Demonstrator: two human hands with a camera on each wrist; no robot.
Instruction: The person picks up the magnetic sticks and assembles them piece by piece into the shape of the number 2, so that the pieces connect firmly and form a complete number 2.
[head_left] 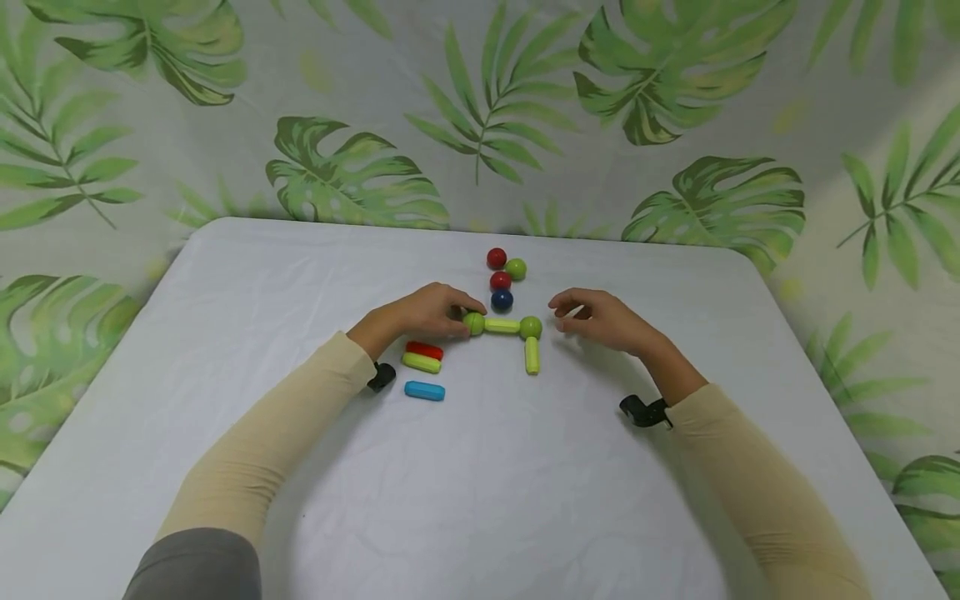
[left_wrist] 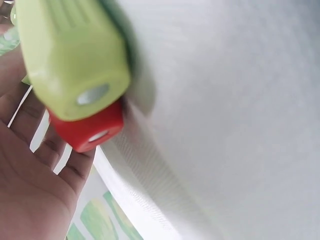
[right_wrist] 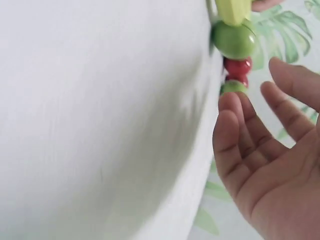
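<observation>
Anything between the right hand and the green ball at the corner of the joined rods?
Nothing visible. In the head view, only white cloth shows between the right hand and the corner green ball. The dark blue ball lies beyond it to the left, out of that line.

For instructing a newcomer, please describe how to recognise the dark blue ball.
On the white table, a yellow-green rod lies between two green balls. Just beyond it are four balls; the dark blue ball is nearest the rod, the only blue one among red and green.
</observation>
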